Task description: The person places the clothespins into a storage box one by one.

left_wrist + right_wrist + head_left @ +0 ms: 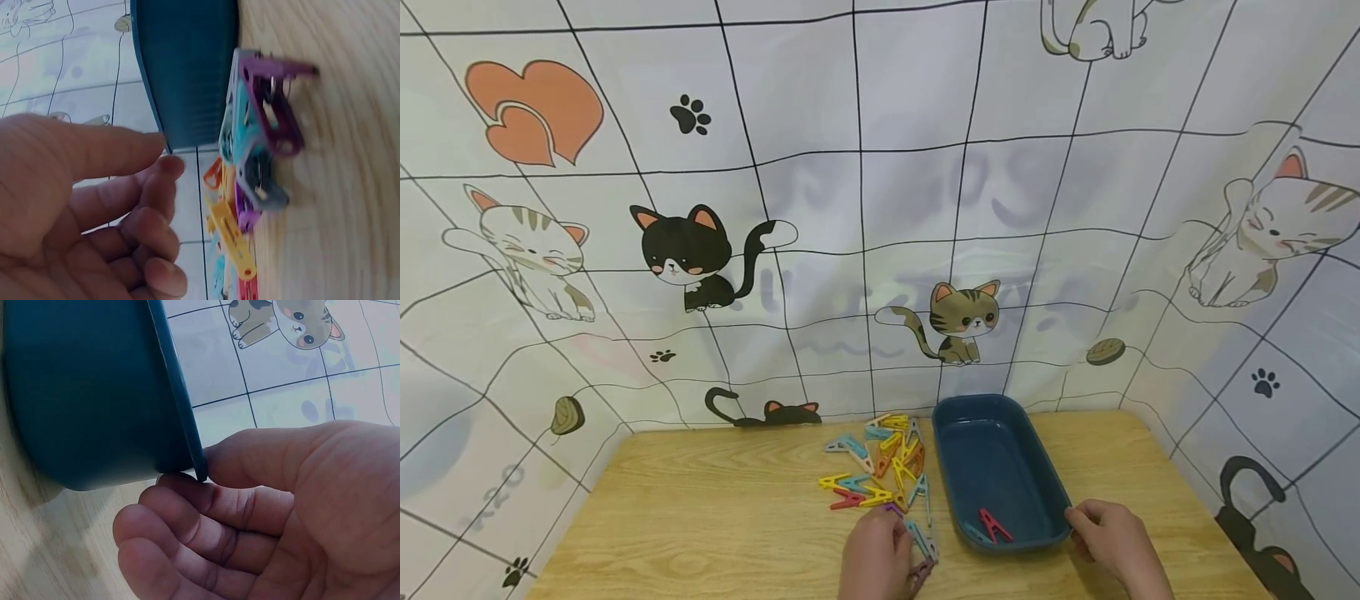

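Observation:
My right hand (1114,542) pinches the rim of a deep blue plastic tray (1037,467) at its near right corner, thumb above and index finger below. Inside the tray lie a red clothespin (995,526) and a light blue clothespin (976,533). Left of the tray, my left hand (877,557) hovers over the table beside loose clothespins, its fingers loosely bent with nothing between them. Closest to it in the left wrist view are a purple clothespin (275,106), a grey clothespin (259,178) and a yellow clothespin (231,240).
Several clothespins in yellow, blue, orange and red, such as a yellow one (877,497), are spread along the tray's left side. The wooden table (722,517) meets a cat-printed, grid-lined wall covering (820,208) behind and at both sides.

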Demonstrator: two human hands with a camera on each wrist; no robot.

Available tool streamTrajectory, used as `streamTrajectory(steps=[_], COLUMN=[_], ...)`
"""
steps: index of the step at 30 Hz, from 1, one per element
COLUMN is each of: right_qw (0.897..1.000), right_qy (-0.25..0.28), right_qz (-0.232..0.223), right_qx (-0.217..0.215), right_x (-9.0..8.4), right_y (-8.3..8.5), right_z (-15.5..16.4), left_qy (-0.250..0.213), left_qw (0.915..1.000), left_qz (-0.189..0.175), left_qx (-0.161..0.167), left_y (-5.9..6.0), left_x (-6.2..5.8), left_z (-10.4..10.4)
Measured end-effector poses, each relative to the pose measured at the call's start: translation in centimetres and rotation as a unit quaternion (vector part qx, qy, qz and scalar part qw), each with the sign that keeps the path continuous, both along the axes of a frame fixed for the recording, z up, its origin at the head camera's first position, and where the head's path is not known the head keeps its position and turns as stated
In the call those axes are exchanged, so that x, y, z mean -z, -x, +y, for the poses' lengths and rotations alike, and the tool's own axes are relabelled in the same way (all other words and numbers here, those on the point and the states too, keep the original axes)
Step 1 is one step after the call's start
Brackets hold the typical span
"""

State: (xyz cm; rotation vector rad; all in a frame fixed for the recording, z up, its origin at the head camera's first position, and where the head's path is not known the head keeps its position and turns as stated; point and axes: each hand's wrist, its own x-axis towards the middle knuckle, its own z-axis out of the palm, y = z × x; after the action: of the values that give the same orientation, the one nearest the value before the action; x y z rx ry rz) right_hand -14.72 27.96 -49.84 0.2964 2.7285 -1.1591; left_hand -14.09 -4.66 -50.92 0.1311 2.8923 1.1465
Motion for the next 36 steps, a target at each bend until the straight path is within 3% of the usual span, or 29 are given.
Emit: streamTrajectory(steps=[4,12,17,23,30,36], right_qw=[1.0,1.0,1.0,1.0,1.0,1.0], right_qy=[0.003,-0.003,0.0,0.006,0.005,0.003], right_qz=[0.001,0.0,0.002,-0.001,0.0,0.003], right_qx=[0.0,-0.001,0.001,0.007,0.005,-0.001], right_x=[-0.1,0.0,0.0,-0.1,-0.1,-0.1], right_y=[0.0,0.0,0.0,0.0,0.0,-0.1], right_z=[0.0,0.0,0.0,0.0,0.0,0.1], left_qy=[0.021,0.024,0.042,0.03,0.063,0.064], left_qw=[0.9996,0.9937,0.9921,0.9886,0.9844,0.9834], left_qz=[-0.012,-0.1,-0.101,-0.118,-0.141,-0.144], left_qx=[0.017,0.045,0.062,0.088,0.085,0.089], left_y=[0.1,0.2,0.1,-0.2,-0.3,-0.2], left_x=[0.2,0.4,0.6,0.8,0.8,1.1], left_z=[-0.7,-1.3,-1.4,-1.6,-1.3,-1.3])
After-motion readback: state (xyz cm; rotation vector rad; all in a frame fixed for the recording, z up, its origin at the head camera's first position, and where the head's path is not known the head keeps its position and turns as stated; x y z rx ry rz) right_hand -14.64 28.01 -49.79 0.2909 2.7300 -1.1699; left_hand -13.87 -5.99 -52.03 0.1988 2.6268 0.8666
